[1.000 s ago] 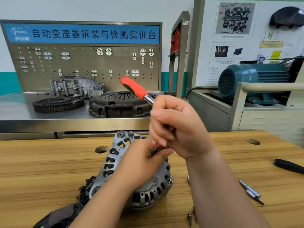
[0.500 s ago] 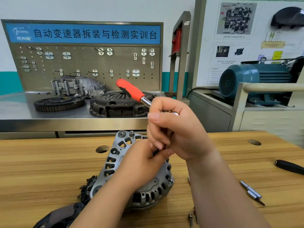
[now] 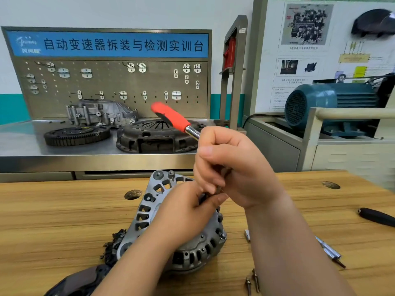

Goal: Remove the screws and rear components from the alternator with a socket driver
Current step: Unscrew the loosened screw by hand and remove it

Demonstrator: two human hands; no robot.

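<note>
Wooden table [image 3: 53,221]: carries everything listed below. Alternator [image 3: 196,251]: lies near the table's front edge, about centre, with its mounting ear pointing away from the person. Right hand [image 3: 239,167]: raised above the alternator, fingers clenched round the metal shaft of the socket driver [image 3: 171,118]. Left hand [image 3: 188,212]: rests on top of the alternator just under the right hand, fingers curled toward the driver's lower end; whether they pinch anything is hidden. Driver's long axis: from the red handle, up and away to the left, slanting down through the right fist to the alternator directly beneath; tip not visible. Judged: the fastener sits below both hands, left hand nearer. Loose screws [image 3: 252,282]: on the table beside the right forearm.
</note>
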